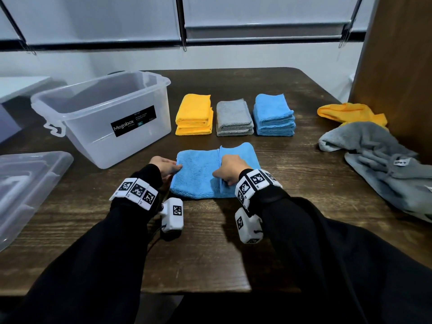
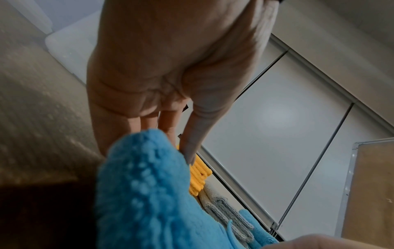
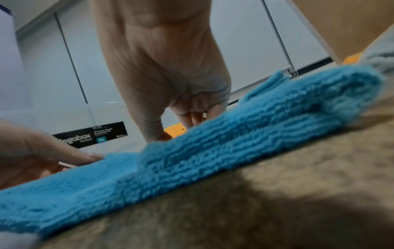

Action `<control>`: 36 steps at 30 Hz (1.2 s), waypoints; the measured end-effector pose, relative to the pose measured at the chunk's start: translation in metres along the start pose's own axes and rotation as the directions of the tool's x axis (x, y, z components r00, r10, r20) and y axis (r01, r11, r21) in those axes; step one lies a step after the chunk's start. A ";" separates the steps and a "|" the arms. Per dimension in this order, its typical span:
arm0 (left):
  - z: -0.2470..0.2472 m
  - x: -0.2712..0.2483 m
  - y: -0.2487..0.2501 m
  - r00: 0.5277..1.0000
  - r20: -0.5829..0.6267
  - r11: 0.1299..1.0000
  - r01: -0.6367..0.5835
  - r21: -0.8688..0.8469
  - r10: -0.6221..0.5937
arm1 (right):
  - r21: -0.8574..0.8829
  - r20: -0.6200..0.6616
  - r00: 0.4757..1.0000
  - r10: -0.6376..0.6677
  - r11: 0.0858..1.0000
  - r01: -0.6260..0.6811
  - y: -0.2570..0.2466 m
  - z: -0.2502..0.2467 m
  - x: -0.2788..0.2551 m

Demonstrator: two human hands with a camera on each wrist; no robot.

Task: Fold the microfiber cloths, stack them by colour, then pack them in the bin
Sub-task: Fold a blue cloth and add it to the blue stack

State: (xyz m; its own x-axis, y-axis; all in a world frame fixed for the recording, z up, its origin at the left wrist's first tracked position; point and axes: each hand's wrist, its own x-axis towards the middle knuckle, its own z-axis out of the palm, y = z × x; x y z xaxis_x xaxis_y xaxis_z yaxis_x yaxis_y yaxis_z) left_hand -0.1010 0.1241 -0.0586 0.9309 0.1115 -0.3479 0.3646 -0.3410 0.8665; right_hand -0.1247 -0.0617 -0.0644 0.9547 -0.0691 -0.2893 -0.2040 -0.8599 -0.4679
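A blue microfiber cloth point(image 1: 198, 174) lies partly folded on the dark wooden table point(image 1: 210, 242), its right part laid over with an edge running down the middle. My left hand point(image 1: 174, 168) pinches its left edge, thumb on top point(image 3: 89, 156). My right hand point(image 1: 223, 178) grips the folded flap's edge with curled fingers; in the right wrist view these fingers point(image 3: 189, 118) dip behind the blue cloth point(image 3: 192, 160). In the left wrist view my left hand point(image 2: 179, 143) reaches behind the cloth's raised corner point(image 2: 145, 176). Behind stand folded stacks: yellow point(image 1: 194, 114), grey point(image 1: 233, 118), blue point(image 1: 273, 115). The clear bin point(image 1: 105, 118) stands at the left.
The bin's clear lid point(image 1: 28, 183) lies at the near left. At the right edge sit unfolded cloths: a yellow one point(image 1: 350, 112) and grey ones point(image 1: 378, 160), beside a wooden panel point(image 1: 397, 66). Bare table shows in front of the blue cloth.
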 end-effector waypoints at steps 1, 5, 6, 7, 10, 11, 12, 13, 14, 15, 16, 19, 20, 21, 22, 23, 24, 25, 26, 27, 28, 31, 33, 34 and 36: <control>0.001 -0.001 0.001 1.000 0.008 1.000 -0.004 -0.018 0.005 | 0.036 0.027 1.000 0.000 0.999 -0.001 0.002 -0.001 0.001; 0.006 -0.012 0.019 0.994 0.070 0.995 -0.085 -0.044 0.088 | 0.283 -0.044 0.997 0.062 0.958 -0.047 0.020 -0.013 0.003; 0.008 -0.013 0.024 0.990 0.075 0.993 -0.114 -0.028 0.116 | 0.257 -0.139 0.986 0.091 0.965 -0.053 0.027 -0.019 0.003; 0.013 -0.015 0.032 0.987 0.075 0.989 -0.144 -0.010 0.145 | 0.234 -0.231 0.965 0.126 0.970 -0.070 0.035 -0.024 0.002; 0.033 -0.020 0.049 0.972 0.109 0.977 -0.212 0.008 0.210 | 0.457 -0.200 0.963 0.182 0.886 -0.073 0.054 -0.033 0.008; 0.042 -0.023 0.054 0.965 0.129 0.973 -0.231 0.007 0.228 | 0.570 -0.099 0.979 0.180 0.816 -0.092 0.058 -0.034 0.010; 0.051 -0.025 0.059 0.959 0.149 0.970 -0.244 0.003 0.241 | 0.668 -0.006 0.984 0.177 0.733 -0.128 0.062 -0.037 0.009; 0.061 -0.027 0.064 0.955 0.162 0.968 -0.250 0.001 0.247 | 0.737 0.055 0.984 0.172 0.658 -0.156 0.065 -0.039 0.009; 0.071 -0.027 0.068 0.954 0.172 0.968 -0.249 0.001 0.245 | 0.783 0.082 0.982 0.168 0.598 -0.168 0.069 -0.040 0.007; 0.081 -0.028 0.072 0.954 0.177 0.969 -0.247 0.007 0.242 | 0.815 0.096 0.981 0.167 0.553 -0.174 0.072 -0.042 0.006; 0.091 -0.027 0.075 0.954 0.179 0.969 -0.247 0.015 0.241 | 0.845 0.111 0.979 0.169 0.502 -0.182 0.075 -0.042 0.004; 0.121 -0.026 0.081 0.955 0.184 0.968 -0.246 0.044 0.235 | 0.912 0.144 0.974 0.175 0.358 -0.200 0.083 -0.042 0.002; 0.130 -0.027 0.080 0.955 0.200 0.969 -0.237 0.063 0.221 | 0.924 0.146 0.973 0.181 0.326 -0.199 0.084 -0.042 0.000; 0.137 -0.027 0.077 0.954 0.216 0.968 -0.232 0.092 0.208 | 0.931 0.143 0.972 0.188 0.308 -0.197 0.085 -0.043 0.000; 0.144 -0.027 0.074 0.952 0.234 0.965 -0.230 0.125 0.196 | 0.932 0.138 0.971 0.194 0.307 -0.194 0.087 -0.045 0.000; 0.149 -0.027 0.070 0.951 0.248 0.961 -0.228 0.154 0.185 | 0.929 0.135 0.970 0.204 0.314 -0.195 0.088 -0.046 0.000; 0.153 -0.026 0.066 0.952 0.259 0.961 -0.214 0.173 0.165 | 0.928 0.130 0.967 0.218 0.316 -0.196 0.090 -0.047 0.000; 0.156 -0.026 0.064 0.951 0.278 0.965 -0.190 0.183 0.135 | 0.931 0.125 0.963 0.237 0.306 -0.197 0.093 -0.048 0.001; 0.158 -0.025 0.062 0.947 0.303 0.969 -0.170 0.181 0.109 | 0.935 0.123 0.960 0.253 0.294 -0.198 0.095 -0.049 0.002; 0.159 -0.025 0.061 0.940 0.328 0.971 -0.162 0.178 0.096 | 0.937 0.123 0.957 0.263 0.288 -0.200 0.097 -0.050 0.003; 0.160 -0.026 0.061 0.934 0.345 0.971 -0.161 0.175 0.093 | 0.936 0.127 0.956 0.266 0.288 -0.204 0.098 -0.050 0.003; 0.160 -0.026 0.064 0.932 0.328 0.965 -0.214 0.152 0.155 | 0.924 0.136 0.956 0.259 0.315 -0.217 0.098 -0.052 0.003; 0.162 -0.025 0.067 0.929 0.312 0.956 -0.255 0.148 0.200 | 0.915 0.118 0.953 0.278 0.342 -0.213 0.098 -0.051 0.004; 0.164 -0.026 0.069 0.924 0.337 0.961 -0.240 0.136 0.183 | 0.913 0.116 0.950 0.291 0.345 -0.217 0.098 -0.051 0.003; 0.169 -0.032 0.072 0.894 0.444 0.992 -0.102 0.076 0.058 | 0.914 0.108 0.945 0.309 0.342 -0.217 0.101 -0.050 0.004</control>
State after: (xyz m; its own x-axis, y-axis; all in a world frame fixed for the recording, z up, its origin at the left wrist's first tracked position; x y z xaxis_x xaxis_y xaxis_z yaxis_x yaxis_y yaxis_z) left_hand -0.1080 -0.0611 -0.0459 0.8440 -0.3342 -0.4194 0.2648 -0.4203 0.8679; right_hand -0.1312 -0.1745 -0.0713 0.8155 -0.2767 -0.5084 -0.4747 0.1828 -0.8610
